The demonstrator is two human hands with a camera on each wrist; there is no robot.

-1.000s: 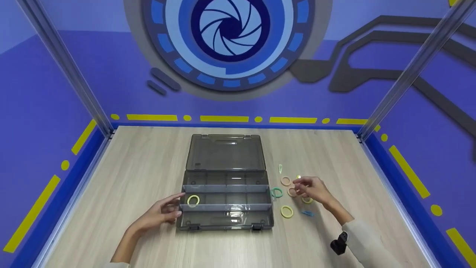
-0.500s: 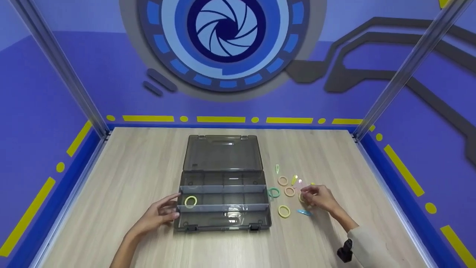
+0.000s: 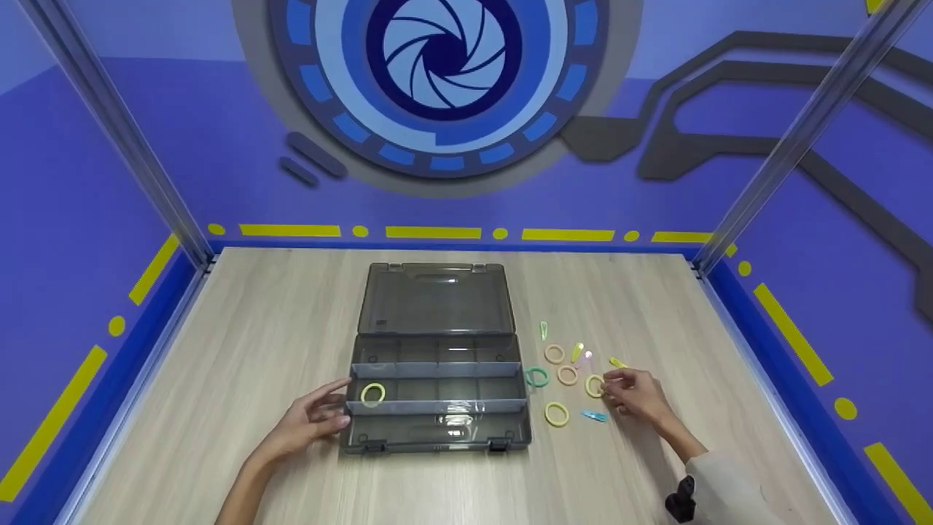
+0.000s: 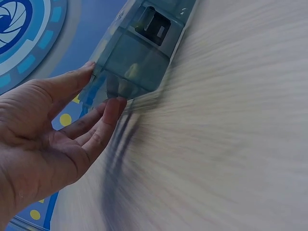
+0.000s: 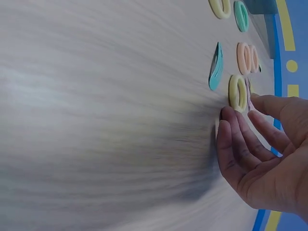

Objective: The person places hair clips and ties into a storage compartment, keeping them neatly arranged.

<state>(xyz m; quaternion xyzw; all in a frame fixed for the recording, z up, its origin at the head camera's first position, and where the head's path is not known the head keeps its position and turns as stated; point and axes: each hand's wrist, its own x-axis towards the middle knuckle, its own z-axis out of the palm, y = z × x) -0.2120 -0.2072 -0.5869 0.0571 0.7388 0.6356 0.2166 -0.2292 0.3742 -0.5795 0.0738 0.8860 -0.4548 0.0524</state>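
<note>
Your right fingers (image 5: 224, 138): loosely parted, no grip visible | pale-yellow round ring (image 5: 233, 92): flat on tabletop (image 3: 262, 313), at fingertips; shallow pinch might slip | your left fingers (image 4: 103, 129): spread against grey translucent plastic box (image 3: 412, 430); pressing could slide it

The left hand (image 3: 302, 426) and right hand (image 3: 636, 394) are bare; a plain, pale beige sleeve (image 3: 729, 487) covers the right arm, with a small, blocky black wrist camera (image 3: 681, 501) at its end.
</note>
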